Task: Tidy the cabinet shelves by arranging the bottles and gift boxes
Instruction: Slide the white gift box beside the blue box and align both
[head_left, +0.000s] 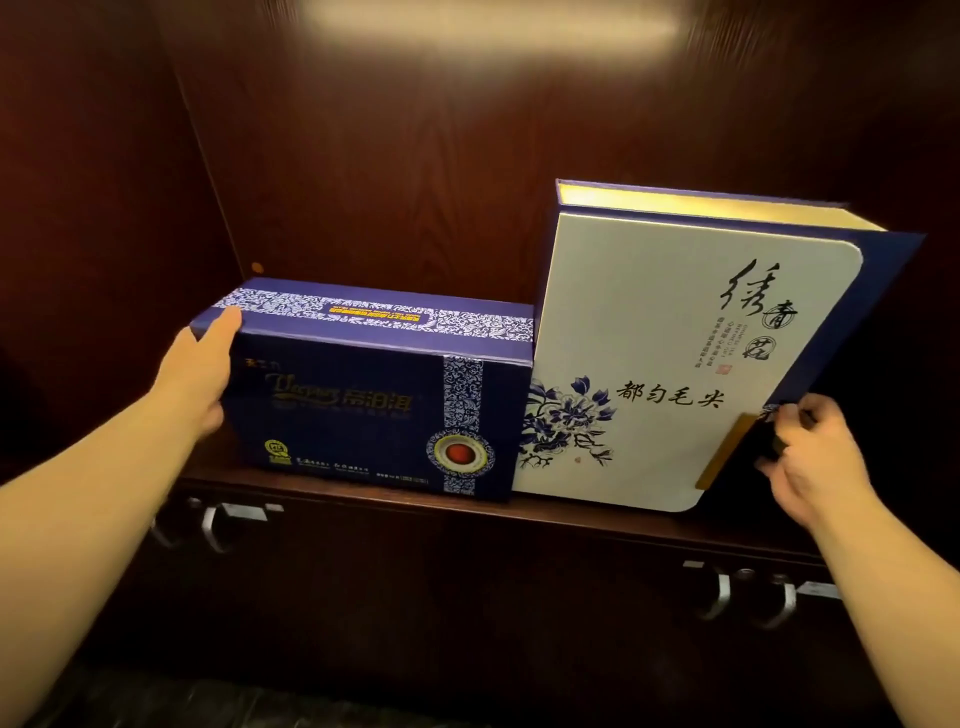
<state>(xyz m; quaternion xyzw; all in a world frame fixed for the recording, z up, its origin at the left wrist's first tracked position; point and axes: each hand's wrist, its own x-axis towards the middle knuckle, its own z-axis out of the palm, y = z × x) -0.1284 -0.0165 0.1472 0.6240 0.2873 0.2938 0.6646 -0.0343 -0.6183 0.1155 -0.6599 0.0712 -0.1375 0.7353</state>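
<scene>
So I'm watching the head feed, going left to right. The left hand (200, 376) is resting flat against the left end of the dark blue gift box (363, 400), thumb up on the top corner, palm open and pressing rather than wrapping anything, so its grip is wide open and just bracing the side. That box is standing on the shelf (363, 501) on a long edge, front face toward me, long axis running left-right along the shelf, print reading upright.

Its right end is touching the white floral gift box (660, 364), which is the taller one. That one is standing with its long axis up-down, face toward me but angled, the top leaning back and to the right, so it isn't sitting square yet. The right hand (810, 457) is curled at the box's lower right edge with fingers closed around the dark blue spine flap near the gold strip; I'm reading that as a closed grip on the box edge, though the fingertips are partly hidden.

Progress-wise, I'm guessing we're mid-way: both boxes are on the shelf side by side, but the white one probably needs straightening. No bottles are showing in this view, so I can't say anything about that half.
</scene>
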